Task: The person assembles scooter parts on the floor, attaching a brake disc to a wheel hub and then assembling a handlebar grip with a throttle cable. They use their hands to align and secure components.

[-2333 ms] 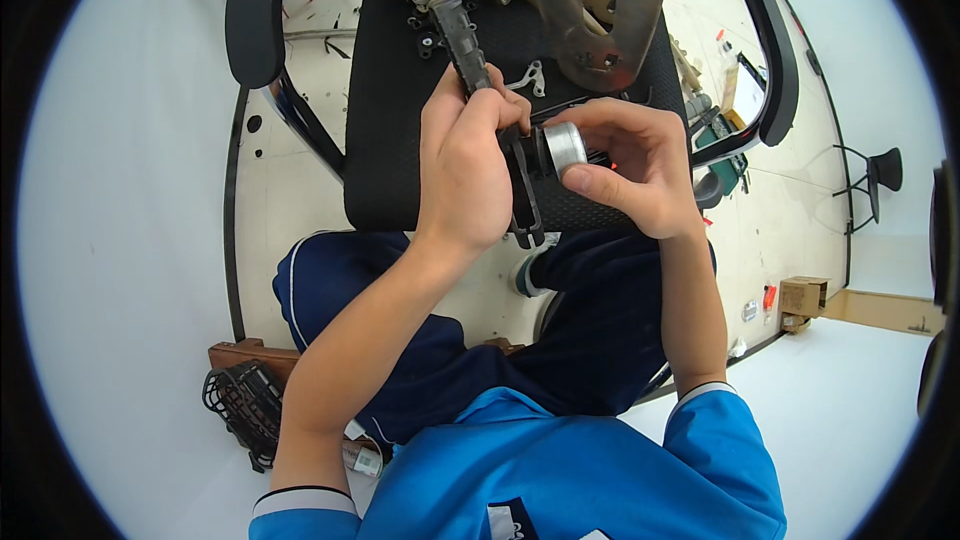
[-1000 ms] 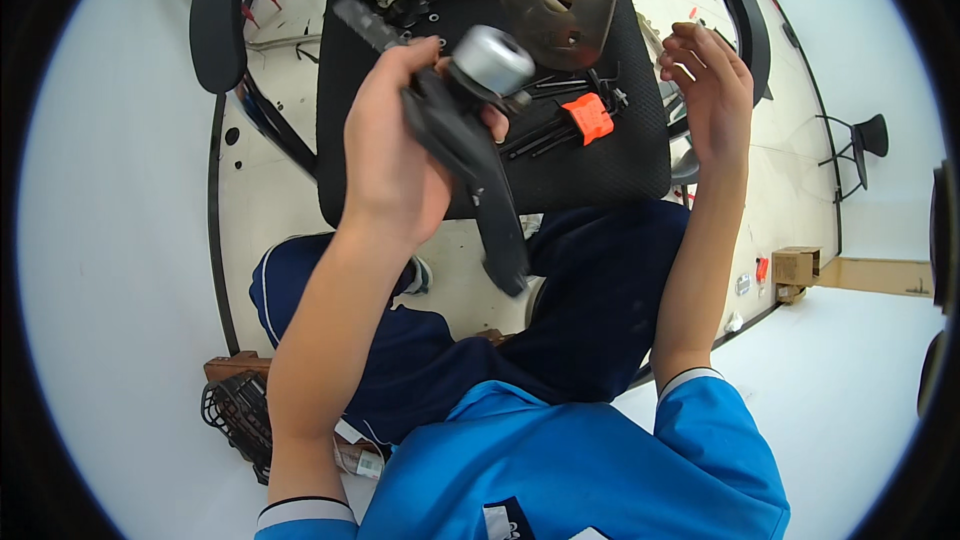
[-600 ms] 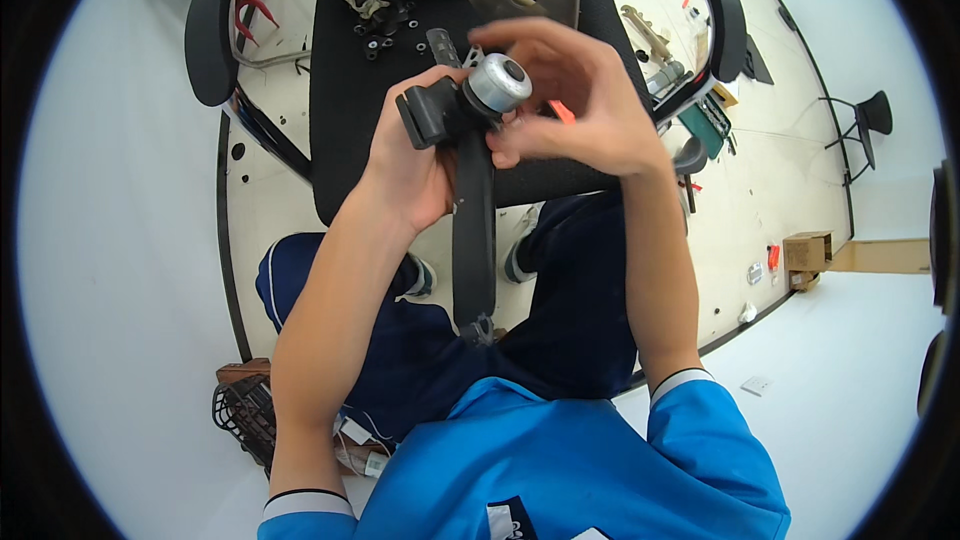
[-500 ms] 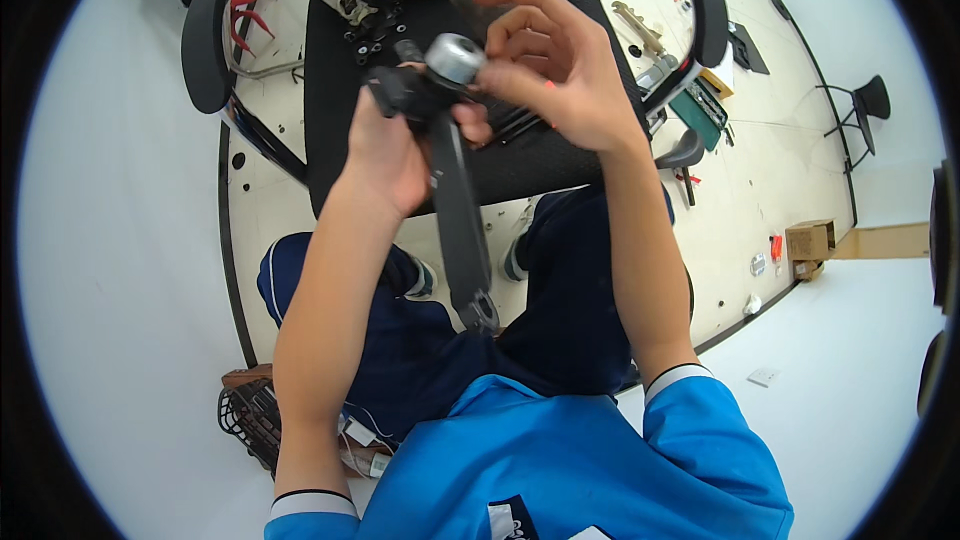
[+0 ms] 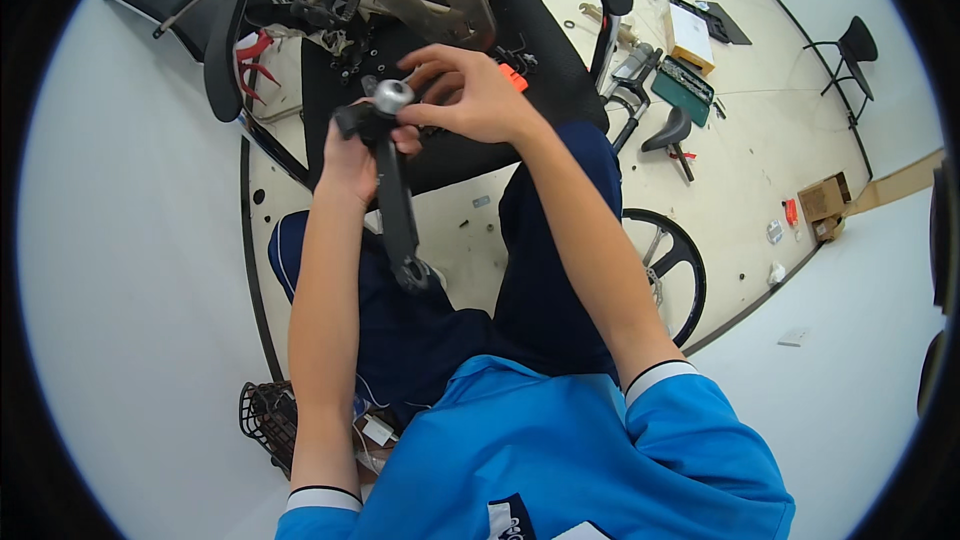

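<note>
Above the black chair seat, my left hand [image 5: 350, 162] is wrapped round a black bike part [image 5: 396, 202]. A long flat arm of this part hangs down toward my lap and ends in an eyelet. A round silver cap [image 5: 393, 96] with a dark centre sits at its top. My right hand [image 5: 470, 95] is on the right of the cap, fingers curved and apart. The thumb tip is close against the cap's side; the frame does not show whether it presses on it. My left palm hides part of the black clamp-like end.
On the chair seat [image 5: 450, 165] lie small hardware, an orange item [image 5: 513, 77] and a bike frame with a pedal [image 5: 325, 2]. To the right on the floor are a green socket set [image 5: 683, 92], a saddle [image 5: 668, 130], a wheel [image 5: 690, 265] and cardboard boxes [image 5: 823, 198]. A wire basket [image 5: 265, 418] stands at lower left.
My view has shifted, bringing more of the right-hand floor and the wheel in. Both hands and the bike part now appear further left, and my right fingers have come nearer the silver cap.
</note>
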Tool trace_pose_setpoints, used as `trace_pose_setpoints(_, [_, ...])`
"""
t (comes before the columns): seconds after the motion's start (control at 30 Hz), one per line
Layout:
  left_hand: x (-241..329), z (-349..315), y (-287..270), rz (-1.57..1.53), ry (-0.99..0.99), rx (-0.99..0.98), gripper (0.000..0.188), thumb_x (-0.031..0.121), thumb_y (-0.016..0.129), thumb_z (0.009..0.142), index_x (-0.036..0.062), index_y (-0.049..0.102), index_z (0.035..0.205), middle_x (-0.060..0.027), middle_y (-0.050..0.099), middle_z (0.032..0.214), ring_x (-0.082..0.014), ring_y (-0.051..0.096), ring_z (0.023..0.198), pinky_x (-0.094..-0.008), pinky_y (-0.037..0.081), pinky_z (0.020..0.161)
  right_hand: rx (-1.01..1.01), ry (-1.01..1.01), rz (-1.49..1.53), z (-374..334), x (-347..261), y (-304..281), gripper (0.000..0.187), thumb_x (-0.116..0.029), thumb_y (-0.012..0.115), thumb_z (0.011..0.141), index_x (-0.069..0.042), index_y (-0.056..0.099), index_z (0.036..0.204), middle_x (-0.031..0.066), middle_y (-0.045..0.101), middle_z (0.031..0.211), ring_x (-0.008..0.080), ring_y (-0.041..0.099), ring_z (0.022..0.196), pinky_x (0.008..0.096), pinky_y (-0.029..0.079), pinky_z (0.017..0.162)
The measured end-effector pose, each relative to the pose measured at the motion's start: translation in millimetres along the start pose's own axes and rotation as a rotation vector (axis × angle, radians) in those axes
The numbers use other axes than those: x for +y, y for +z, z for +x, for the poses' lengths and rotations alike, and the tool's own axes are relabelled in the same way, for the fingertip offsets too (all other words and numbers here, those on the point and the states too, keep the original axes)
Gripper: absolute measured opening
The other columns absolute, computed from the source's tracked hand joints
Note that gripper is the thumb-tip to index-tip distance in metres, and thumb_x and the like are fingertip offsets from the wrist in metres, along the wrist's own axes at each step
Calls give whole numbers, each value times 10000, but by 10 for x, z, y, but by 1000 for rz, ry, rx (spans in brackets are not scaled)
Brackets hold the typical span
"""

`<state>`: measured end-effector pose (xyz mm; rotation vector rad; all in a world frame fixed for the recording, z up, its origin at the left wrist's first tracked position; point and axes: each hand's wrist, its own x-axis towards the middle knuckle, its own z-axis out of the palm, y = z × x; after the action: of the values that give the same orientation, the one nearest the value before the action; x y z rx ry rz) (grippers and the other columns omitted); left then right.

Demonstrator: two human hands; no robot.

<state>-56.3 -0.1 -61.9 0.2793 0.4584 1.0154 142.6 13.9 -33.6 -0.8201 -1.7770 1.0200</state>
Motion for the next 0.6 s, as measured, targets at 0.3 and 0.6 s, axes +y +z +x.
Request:
trace_pose_setpoints(0.3, [574,-165,-288,-77,295,62,533,386,531,931,-136,501,1040,-138,485,853,-206,496,727,-320,444,650,249,370,-780,-49,908,-1269,349,-189,687,756,-14,724,1056,192,725,1011,315,699,973,375,538,897])
trace_pose_setpoints(0.6, [374,-42,-180,-49,241,59,392,289,495,877,-86,542,982,-142,497,793,-234,497,691,-360,452,643,11,306,-866,96,1049,-1243,261,-105,713,770,-56,746,1024,173,730,995,314,695,961,383,543,883])
